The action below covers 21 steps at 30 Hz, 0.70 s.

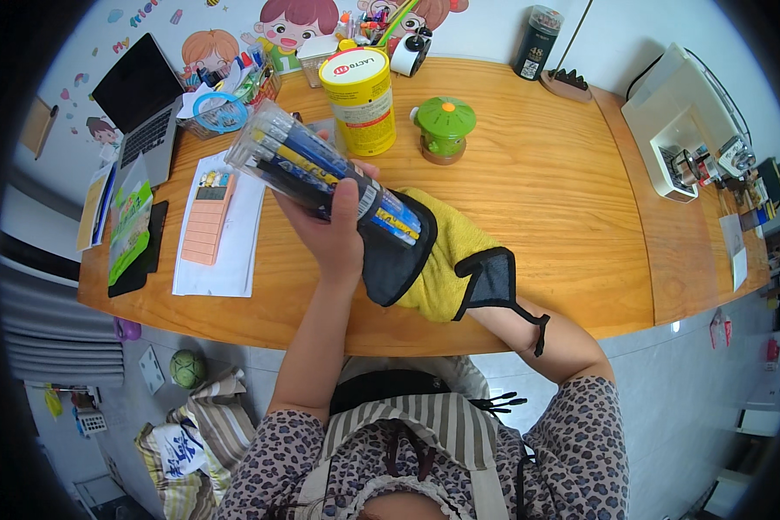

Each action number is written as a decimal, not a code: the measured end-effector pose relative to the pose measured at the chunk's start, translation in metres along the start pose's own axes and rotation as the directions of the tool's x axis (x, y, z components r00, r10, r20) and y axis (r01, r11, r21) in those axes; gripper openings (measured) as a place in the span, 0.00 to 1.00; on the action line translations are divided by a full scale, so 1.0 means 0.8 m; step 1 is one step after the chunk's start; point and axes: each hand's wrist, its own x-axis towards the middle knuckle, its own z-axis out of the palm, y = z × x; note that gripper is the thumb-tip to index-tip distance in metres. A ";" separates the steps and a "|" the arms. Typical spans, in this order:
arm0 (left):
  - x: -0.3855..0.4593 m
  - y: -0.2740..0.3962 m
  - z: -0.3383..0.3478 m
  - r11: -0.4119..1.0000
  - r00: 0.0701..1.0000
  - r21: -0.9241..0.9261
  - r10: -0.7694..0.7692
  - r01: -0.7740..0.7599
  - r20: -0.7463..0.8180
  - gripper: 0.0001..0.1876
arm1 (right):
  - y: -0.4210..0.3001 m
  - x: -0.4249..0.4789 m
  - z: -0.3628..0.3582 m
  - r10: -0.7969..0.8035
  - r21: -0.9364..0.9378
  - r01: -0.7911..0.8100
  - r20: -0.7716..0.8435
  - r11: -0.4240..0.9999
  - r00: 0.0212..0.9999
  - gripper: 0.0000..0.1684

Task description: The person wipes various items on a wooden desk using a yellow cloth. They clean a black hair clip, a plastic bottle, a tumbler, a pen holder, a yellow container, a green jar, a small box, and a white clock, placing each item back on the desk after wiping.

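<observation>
My left hand grips a clear plastic tube of pens, tilted with its lidded end up to the left. Inside lie blue, yellow and black pens. Over my right hand is a yellow cleaning mitt with dark grey, black-edged patches; it touches the lower end of the tube. The mitt hides my right hand, so its fingers cannot be seen. Just beyond the tube stands a yellow canister with a white lid. A green toy-like container with a brown base stands right of the canister.
On the wooden table, a pink calculator rests on white paper at the left, near a laptop and a stationery basket. A black tube and a lamp base stand at the back; a white coffee machine is at the right.
</observation>
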 end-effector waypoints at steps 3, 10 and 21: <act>-0.002 0.002 0.010 0.991 0.995 0.097 0.096 -0.097 0.015 0.43 | 0.000 0.003 -0.001 -0.058 -0.066 0.057 -0.013 0.996 0.998 0.21; -0.006 -0.009 0.004 0.923 0.965 0.286 0.229 -0.257 0.127 0.47 | -0.004 0.013 -0.002 -0.063 -0.123 0.070 0.061 0.990 0.996 0.20; -0.008 -0.021 -0.008 0.789 0.923 0.492 0.372 -0.368 0.094 0.46 | 0.006 0.027 -0.013 0.236 0.048 -0.235 -0.032 0.971 0.971 0.24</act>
